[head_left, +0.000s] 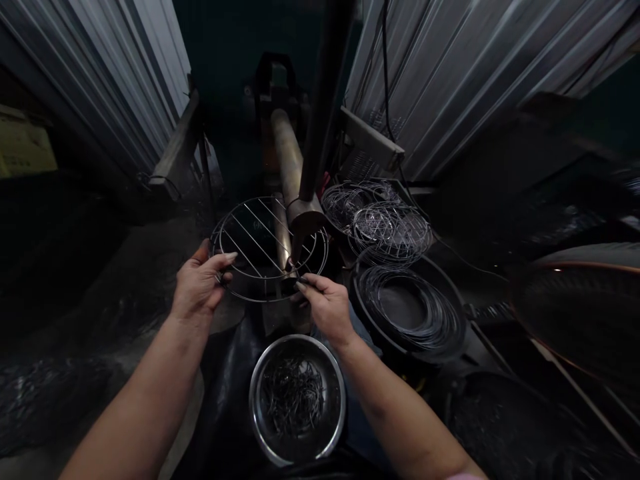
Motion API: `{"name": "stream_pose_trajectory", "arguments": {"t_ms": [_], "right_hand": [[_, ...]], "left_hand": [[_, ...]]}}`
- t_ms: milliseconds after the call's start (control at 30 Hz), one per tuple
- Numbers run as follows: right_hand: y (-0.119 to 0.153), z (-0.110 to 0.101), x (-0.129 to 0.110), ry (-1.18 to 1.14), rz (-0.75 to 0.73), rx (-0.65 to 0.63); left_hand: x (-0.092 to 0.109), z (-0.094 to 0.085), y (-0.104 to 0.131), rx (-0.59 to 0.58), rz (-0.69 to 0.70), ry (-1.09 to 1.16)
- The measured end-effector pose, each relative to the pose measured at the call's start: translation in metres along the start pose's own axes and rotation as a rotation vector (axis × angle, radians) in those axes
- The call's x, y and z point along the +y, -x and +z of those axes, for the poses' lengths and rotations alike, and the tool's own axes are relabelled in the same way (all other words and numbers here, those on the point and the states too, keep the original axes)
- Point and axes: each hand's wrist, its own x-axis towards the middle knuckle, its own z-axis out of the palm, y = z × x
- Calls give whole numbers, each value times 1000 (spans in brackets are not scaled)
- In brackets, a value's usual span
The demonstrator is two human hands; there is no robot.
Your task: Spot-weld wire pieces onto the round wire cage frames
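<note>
A round wire rack [249, 267] with parallel bars and a double ring is held level at the two electrodes of a metal machine [290, 157]. My left hand [200, 279] grips the rack's left edge between thumb and fingers. At the front right of the ring, close to the lower electrode tip, my right hand [327, 303] is closed in a pinch; what lies between its fingertips is too small to make out. Below the rack, a steel bowl [341, 400] contains many short wire pieces [295, 397].
Wire rings and racks [390, 230] are piled right of the machine. In front of them a black round tub [457, 300] holds wire hoops [435, 320]. Corrugated metal sheets [450, 87] stand on both sides. A cable hangs at the upper right.
</note>
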Motion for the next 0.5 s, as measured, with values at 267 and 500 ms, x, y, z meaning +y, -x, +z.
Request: {"name": "stream_pose_trajectory", "arguments": {"t_ms": [267,500], "right_hand": [[-7,0,-1,12,-2,-22],[-10,3,-7,54,-27,-15]], "left_hand": [[0,4,-4,28,-26,-15],[1,5,-9,62,-64,-62]]}}
